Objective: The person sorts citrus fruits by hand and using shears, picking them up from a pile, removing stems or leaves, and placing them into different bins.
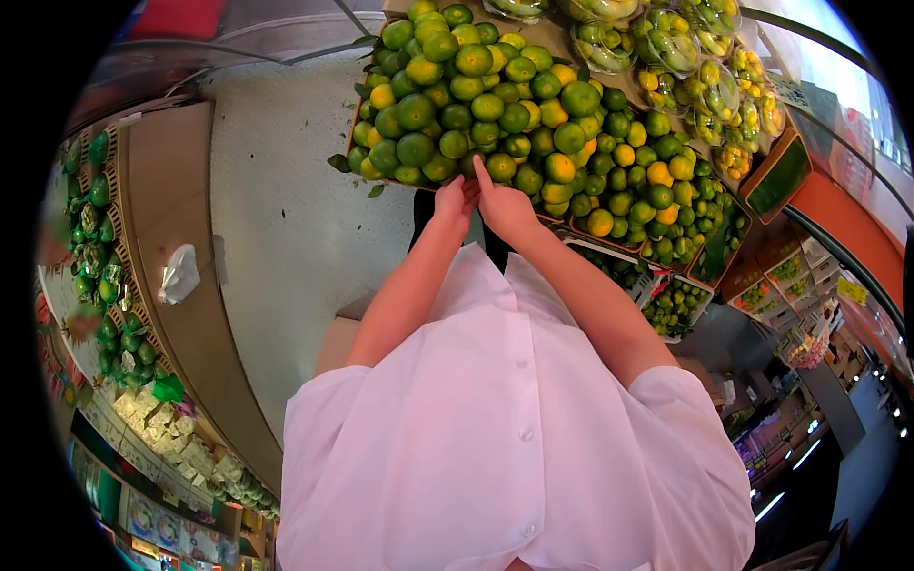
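Note:
A large heap of green and yellowish mandarins [488,107], some with leaves, fills a display box in front of me. At the heap's near edge my left hand [453,203] is turned partly palm up, its fingers curled close to my right hand [505,210]. My right index finger stretches forward over a dark green mandarin at the edge; its other fingers are folded under and partly hidden. Whether either hand grips a fruit cannot be made out. Smaller green and orange citrus fruits [643,182] lie to the right of the heap.
Clear plastic packs of citrus [668,43] are stacked at the back right. Below them stands a crate of small green fruits [675,307]. On the left, a brown ledge [175,164] carries a crumpled white bag [180,274] beside baskets of green produce [100,228]. Grey floor [278,178] lies between.

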Action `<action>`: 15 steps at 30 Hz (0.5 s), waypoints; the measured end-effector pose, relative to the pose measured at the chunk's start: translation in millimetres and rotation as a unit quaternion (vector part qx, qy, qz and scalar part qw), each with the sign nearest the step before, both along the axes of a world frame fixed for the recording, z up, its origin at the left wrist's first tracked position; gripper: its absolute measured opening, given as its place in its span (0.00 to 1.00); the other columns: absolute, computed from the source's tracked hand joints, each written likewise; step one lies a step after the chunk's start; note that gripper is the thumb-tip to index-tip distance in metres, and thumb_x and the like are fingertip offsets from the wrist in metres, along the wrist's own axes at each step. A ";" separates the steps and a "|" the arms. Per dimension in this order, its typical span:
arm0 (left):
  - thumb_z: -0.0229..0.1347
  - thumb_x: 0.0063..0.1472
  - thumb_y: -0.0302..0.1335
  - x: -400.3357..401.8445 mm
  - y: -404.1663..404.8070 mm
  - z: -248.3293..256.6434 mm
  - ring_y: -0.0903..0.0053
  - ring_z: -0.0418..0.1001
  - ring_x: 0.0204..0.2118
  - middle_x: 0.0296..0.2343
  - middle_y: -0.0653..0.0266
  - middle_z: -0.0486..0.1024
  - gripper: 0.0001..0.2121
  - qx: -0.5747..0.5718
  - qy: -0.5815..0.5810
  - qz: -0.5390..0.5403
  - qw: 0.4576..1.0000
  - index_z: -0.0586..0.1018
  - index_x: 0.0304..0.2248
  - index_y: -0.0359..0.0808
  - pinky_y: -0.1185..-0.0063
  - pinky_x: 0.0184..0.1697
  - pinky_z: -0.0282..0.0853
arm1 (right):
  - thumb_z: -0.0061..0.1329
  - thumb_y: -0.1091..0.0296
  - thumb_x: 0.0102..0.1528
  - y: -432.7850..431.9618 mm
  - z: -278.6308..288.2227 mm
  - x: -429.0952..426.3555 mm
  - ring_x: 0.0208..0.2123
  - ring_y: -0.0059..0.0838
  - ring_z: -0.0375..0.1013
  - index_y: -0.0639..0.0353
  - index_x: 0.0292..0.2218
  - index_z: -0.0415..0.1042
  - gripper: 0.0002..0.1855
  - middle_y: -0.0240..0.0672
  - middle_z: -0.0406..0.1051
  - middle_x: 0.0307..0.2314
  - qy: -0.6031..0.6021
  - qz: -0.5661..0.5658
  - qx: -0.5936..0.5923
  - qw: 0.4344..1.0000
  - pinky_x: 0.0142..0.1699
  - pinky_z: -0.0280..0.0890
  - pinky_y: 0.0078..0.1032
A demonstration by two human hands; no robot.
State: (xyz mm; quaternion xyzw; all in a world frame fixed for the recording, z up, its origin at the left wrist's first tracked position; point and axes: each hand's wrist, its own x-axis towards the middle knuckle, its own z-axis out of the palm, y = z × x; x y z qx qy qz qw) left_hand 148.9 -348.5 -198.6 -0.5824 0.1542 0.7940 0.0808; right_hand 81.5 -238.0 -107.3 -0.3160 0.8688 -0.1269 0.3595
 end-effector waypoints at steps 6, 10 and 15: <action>0.46 0.74 0.34 14.5 -39.6 53.6 0.69 0.76 0.47 0.47 0.58 0.76 0.16 -0.091 0.044 -0.130 0.986 0.70 0.54 0.33 0.69 0.50 0.74 | 0.50 0.61 0.62 -42.0 8.0 -17.0 0.32 0.54 0.78 0.53 0.69 0.51 0.39 0.50 0.78 0.30 -0.026 -0.177 -0.110 0.978 0.38 0.73 0.47; 0.48 0.73 0.34 19.2 -64.8 62.9 0.66 0.75 0.49 0.49 0.55 0.75 0.18 -0.135 0.032 -0.139 0.980 0.68 0.56 0.32 0.67 0.51 0.74 | 0.55 0.59 0.60 -74.2 -1.1 -34.3 0.35 0.51 0.79 0.53 0.64 0.61 0.34 0.48 0.79 0.31 0.028 -0.182 -0.064 0.981 0.40 0.73 0.45; 0.49 0.73 0.34 19.4 -78.8 66.4 0.65 0.74 0.51 0.51 0.54 0.73 0.19 -0.139 0.018 -0.120 0.983 0.67 0.57 0.33 0.65 0.52 0.74 | 0.58 0.62 0.56 -84.7 11.3 -39.1 0.38 0.52 0.78 0.43 0.59 0.67 0.31 0.48 0.75 0.38 0.028 -0.149 -0.013 0.988 0.40 0.74 0.44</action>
